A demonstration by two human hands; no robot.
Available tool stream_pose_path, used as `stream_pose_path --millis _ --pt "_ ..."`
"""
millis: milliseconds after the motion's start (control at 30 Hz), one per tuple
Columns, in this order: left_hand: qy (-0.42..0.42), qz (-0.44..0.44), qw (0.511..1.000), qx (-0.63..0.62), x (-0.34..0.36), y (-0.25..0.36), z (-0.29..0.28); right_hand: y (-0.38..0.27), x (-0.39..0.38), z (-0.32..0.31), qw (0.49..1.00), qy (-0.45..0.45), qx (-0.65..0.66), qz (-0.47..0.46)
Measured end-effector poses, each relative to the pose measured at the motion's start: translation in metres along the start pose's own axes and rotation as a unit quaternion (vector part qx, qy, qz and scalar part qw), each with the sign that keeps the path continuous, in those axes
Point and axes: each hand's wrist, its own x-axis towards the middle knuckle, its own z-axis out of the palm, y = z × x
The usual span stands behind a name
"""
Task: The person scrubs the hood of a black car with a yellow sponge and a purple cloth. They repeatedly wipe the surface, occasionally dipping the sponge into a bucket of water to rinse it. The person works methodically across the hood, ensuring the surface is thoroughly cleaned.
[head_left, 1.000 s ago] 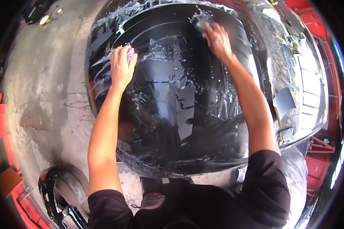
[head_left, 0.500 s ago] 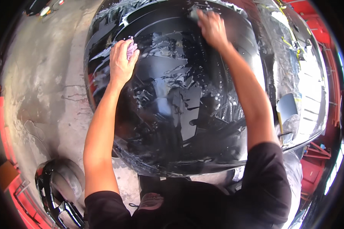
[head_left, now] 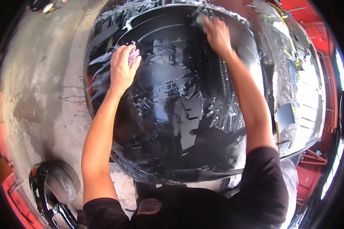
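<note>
A glossy black car body panel (head_left: 172, 114), wet and streaked with soap foam, fills the middle of the head view. My left hand (head_left: 121, 68) presses a small pink sponge (head_left: 133, 55) against its upper left part. My right hand (head_left: 217, 35) lies flat on the panel's far upper edge, over a dark cloth or sponge (head_left: 198, 19) that is mostly hidden under the fingers. Both forearms reach up from the lower edge across the wet surface.
Wet grey concrete floor (head_left: 46, 95) lies to the left. A black shiny vehicle part (head_left: 53, 191) sits at the lower left. Red equipment (head_left: 313, 23) stands at the upper right, and a silver-grey panel with foam (head_left: 302, 95) lies to the right.
My right hand has slid up and toward the panel's far edge. My left hand with the pink sponge has stayed in about the same spot, shifting slightly.
</note>
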Motion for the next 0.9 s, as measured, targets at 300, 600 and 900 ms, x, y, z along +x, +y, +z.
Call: stream_pose_path --millis 300,600,900 --pt "0.01 -0.002 1.0 0.02 0.004 -0.001 -0.008 0.026 -0.09 -0.06 0.994 -0.014 0.084 -0.068" --pt "0.003 -0.012 0.999 0.03 -0.003 -0.006 -0.016 -0.01 -0.159 -0.08 0.998 -0.043 0.05 0.019" --pt "-0.021 -0.002 0.999 -0.027 0.02 0.016 0.019 0.192 -0.003 -0.02 0.989 0.022 -0.098 0.108"
